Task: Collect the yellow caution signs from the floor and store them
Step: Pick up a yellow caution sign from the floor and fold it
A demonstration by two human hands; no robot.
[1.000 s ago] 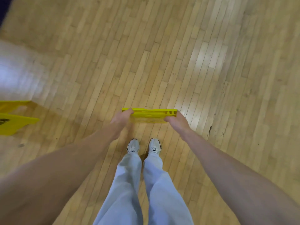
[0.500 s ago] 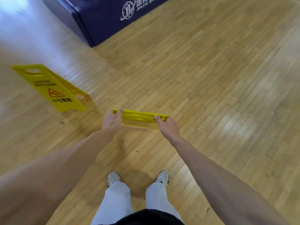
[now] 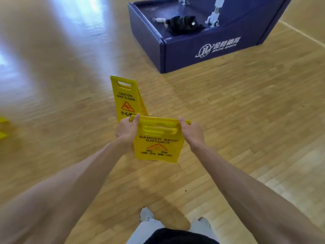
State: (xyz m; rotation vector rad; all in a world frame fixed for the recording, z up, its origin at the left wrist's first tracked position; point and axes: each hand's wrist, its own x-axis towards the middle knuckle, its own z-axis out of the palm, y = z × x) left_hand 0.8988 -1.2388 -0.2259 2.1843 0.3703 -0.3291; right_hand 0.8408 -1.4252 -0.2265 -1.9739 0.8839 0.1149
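1. Folded yellow plastic caution sign reading "DANGER KEEP DISTANCE" (image 3: 158,147) is off the pale wooden strip floor (image 3: 246,120), hanging panel-down in front of the person.
2. Left hand (image 3: 127,130) and right hand (image 3: 190,132) each grip a top corner; fingers (image 3: 136,118) curl over the upper edge, clamped on the sign, one hand either side of its handle slot.
3. Handling, judged: thin moulded plastic, stiff, light enough to dangle from the fingertips; smooth faces look slippery, so the ribbed top edge and handle slot are the sure holds. One hand through the slot would probably do.
4. Just beyond the fingers, a second yellow A-frame sign marked "CAUTION WET FLOOR" (image 3: 125,99) stands open on the floor; its cut-out handle at the top is the obvious hold.
5. Farther beyond, a dark blue padded base with a white sports logo (image 3: 202,50).
6. Yellow scraps at the far left edge (image 3: 3,127): possibly more signs, cannot tell.
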